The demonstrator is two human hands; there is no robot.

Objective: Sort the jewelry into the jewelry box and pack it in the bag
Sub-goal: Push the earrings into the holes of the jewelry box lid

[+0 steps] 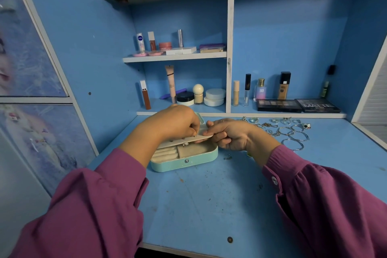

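Observation:
A turquoise jewelry box [194, 160] lies open on the blue desk, with cream ring rolls and a beige compartment inside. Above it a cream earring panel [178, 141] is held flat, with small studs along its edge. My left hand [178, 124] pinches a small earring at the panel's edge. My right hand [228, 135] grips the panel's right end. Loose silver jewelry [293, 134], rings, chains and bangles, lies on the desk to the right. A small piece [227, 157] rests just right of the box. No bag is clearly in view.
Cosmetics fill the shelves behind: bottles and jars [196, 95], two eyeshadow palettes [297, 105], and lip products on the upper shelf [173, 56]. The desk's front edge [178, 250] is near me. A patterned cabinet door [31, 132] stands to the left.

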